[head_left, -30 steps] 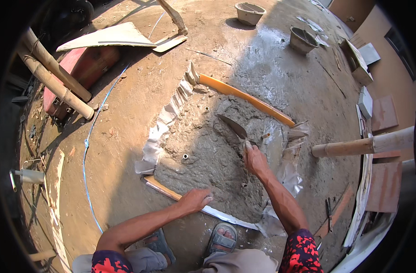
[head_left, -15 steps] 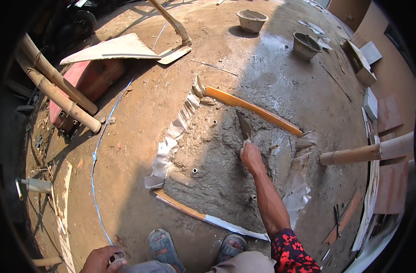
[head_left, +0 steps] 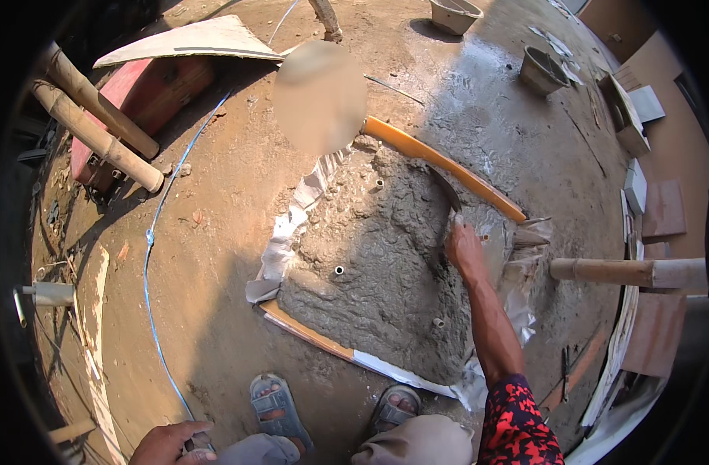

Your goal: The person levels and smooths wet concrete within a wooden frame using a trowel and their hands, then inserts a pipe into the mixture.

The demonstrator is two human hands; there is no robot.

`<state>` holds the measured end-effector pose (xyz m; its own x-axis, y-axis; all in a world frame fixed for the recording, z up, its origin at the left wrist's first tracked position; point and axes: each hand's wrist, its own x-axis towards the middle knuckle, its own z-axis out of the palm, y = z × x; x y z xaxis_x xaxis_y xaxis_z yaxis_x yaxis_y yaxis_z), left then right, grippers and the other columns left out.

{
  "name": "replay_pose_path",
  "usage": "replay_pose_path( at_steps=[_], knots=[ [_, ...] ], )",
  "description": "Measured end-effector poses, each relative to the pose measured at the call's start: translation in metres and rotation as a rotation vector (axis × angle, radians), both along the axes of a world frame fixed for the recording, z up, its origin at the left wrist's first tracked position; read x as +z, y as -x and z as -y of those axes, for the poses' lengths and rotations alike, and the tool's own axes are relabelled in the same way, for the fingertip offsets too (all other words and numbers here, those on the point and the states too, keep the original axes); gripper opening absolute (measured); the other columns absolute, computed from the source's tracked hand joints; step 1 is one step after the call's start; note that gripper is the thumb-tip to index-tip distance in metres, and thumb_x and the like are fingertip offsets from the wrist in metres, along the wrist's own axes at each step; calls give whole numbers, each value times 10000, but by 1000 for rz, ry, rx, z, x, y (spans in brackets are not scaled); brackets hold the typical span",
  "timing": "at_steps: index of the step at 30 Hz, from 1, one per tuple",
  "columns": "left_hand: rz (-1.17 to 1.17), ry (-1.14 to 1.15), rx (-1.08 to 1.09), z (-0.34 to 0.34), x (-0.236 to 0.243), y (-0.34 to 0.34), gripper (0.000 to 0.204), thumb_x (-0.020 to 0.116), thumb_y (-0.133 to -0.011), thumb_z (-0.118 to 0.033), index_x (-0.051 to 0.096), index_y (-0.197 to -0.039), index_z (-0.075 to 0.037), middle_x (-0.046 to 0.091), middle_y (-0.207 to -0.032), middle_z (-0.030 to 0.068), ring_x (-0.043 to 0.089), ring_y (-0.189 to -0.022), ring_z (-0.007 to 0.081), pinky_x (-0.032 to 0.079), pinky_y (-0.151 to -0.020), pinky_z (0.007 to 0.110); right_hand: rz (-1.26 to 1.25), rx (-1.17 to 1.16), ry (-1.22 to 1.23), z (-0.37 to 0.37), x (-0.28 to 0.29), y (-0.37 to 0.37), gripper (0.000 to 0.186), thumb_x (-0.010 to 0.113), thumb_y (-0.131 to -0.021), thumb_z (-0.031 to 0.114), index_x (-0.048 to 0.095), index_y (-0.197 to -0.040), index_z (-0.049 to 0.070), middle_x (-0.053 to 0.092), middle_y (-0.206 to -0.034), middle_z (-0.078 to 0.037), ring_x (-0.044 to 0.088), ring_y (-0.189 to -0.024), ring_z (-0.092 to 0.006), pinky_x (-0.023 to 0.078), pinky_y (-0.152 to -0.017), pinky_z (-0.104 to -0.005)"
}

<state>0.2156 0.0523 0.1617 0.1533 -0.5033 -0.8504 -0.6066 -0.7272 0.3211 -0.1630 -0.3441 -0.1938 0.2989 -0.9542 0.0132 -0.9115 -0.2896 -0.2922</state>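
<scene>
My right hand [head_left: 464, 246] grips a pointed trowel [head_left: 448, 191] by its handle. The blade is tilted nearly edge-on and touches the wet grey concrete [head_left: 378, 271] near the far right part of the form. Several short pipe ends [head_left: 339, 270] stick up out of the concrete. Wooden boards edge it: an orange board [head_left: 447, 167] on the far side and a partly white board [head_left: 316, 339] on the near side. Crumpled pale sheeting [head_left: 289, 225] lines the left and right sides. My left hand [head_left: 172, 443] rests low by my knee, fingers curled; what they hold, if anything, is hidden.
Bamboo poles [head_left: 99, 139] stand beside a red box-like object [head_left: 161, 93] at left. A blue cord [head_left: 149, 240] crosses the ground. Two buckets [head_left: 543, 71] sit far right. A bamboo post [head_left: 602, 269] juts in from the right. A round blurred patch covers ground beyond the form.
My right hand and the trowel have shifted right and slightly toward the far board, and the blade has turned more edge-on. The view has also shifted a little. My left hand stays low.
</scene>
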Motion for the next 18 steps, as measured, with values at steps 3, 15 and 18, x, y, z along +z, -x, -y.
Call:
replay_pose_path(
  at_steps=[3,15,18],
  knots=[
    [9,116,-115,-3,-13,-10,497,754,-786,-295,612,-1171,-14,704,-974,127,671,-772,272,517,-702,339,67,124,-50,-4,-17,7,225,481,-926,147,542,-1040,-37,594,-924,-317,602,-836,-487,482,-709,-549],
    [-3,135,-135,5,-12,-16,522,770,-782,-314,609,-1182,-19,697,-970,144,664,-769,284,517,-711,341,381,-17,-321,-113,50,-39,397,571,-901,189,531,-1194,-76,627,-990,-310,608,-951,-470,474,-838,-487],
    [-18,161,-63,8,-14,-10,515,768,-784,-301,608,-1184,-19,698,-972,145,668,-778,283,519,-716,342,419,-89,-137,-76,61,-37,455,577,-910,234,519,-1268,-40,628,-1061,-305,616,-994,-444,476,-861,-466]
  ],
)
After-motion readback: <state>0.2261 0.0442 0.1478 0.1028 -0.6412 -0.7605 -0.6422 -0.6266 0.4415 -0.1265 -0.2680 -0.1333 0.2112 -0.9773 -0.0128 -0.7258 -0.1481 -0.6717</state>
